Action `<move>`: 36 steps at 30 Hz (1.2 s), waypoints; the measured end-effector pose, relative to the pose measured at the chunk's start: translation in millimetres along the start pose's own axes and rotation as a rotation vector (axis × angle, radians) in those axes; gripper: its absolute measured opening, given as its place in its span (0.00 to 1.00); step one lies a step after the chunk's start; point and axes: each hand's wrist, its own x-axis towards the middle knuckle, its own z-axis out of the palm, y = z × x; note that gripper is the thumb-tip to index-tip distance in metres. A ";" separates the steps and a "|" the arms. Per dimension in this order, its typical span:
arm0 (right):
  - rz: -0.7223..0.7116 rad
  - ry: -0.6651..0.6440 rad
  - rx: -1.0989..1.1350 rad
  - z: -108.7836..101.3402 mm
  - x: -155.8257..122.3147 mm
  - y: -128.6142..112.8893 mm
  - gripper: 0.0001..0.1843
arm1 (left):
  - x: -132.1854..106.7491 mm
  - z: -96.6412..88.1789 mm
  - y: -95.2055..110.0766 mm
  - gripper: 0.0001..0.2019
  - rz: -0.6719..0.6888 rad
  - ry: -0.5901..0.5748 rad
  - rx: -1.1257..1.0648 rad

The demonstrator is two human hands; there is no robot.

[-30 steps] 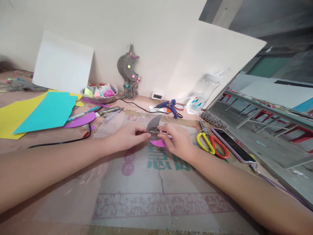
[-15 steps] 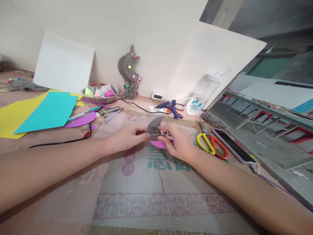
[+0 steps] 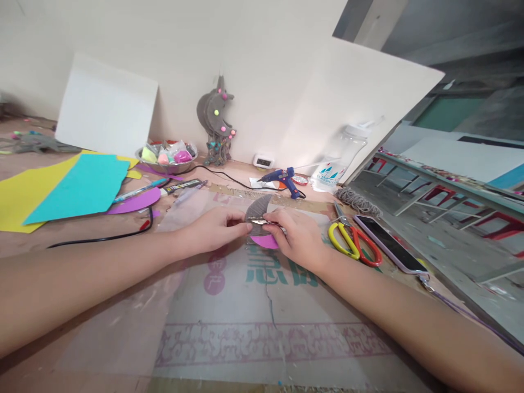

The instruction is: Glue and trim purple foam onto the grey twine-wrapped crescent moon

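My left hand (image 3: 216, 228) pinches the left edge of a grey curved piece (image 3: 257, 210) wrapped in yarn, held just above the table. Facing it, my right hand (image 3: 295, 236) is closed on a thin metal tool (image 3: 257, 221), perhaps a blade or small scissors, laid across the grey piece. A purple paper shape (image 3: 266, 241) lies under both hands on the plastic-covered cardboard (image 3: 262, 305).
Yellow and red scissors (image 3: 354, 243) and a phone (image 3: 388, 243) lie to the right. A blue glue gun (image 3: 284, 179), a plastic bottle (image 3: 341, 155), grey twine (image 3: 358, 199), a bowl of clay packets (image 3: 167, 155), teal paper (image 3: 79, 185) and yellow paper (image 3: 16, 199) surround the spot.
The grey piece tipped slightly and my right hand shifted a little left along it. Both hands keep their hold in the same spot.
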 end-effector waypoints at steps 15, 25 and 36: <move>0.007 -0.012 0.041 -0.6 0.3 -0.8 0.06 | -0.6 1.4 1.4 0.14 0.047 0.006 0.042; 0.005 -0.025 0.046 0.7 0.1 0.9 0.06 | -1.0 1.2 0.5 0.14 0.041 -0.023 0.021; 0.018 0.022 0.056 1.1 -1.7 2.2 0.05 | 0.2 1.3 0.7 0.13 0.028 -0.012 -0.011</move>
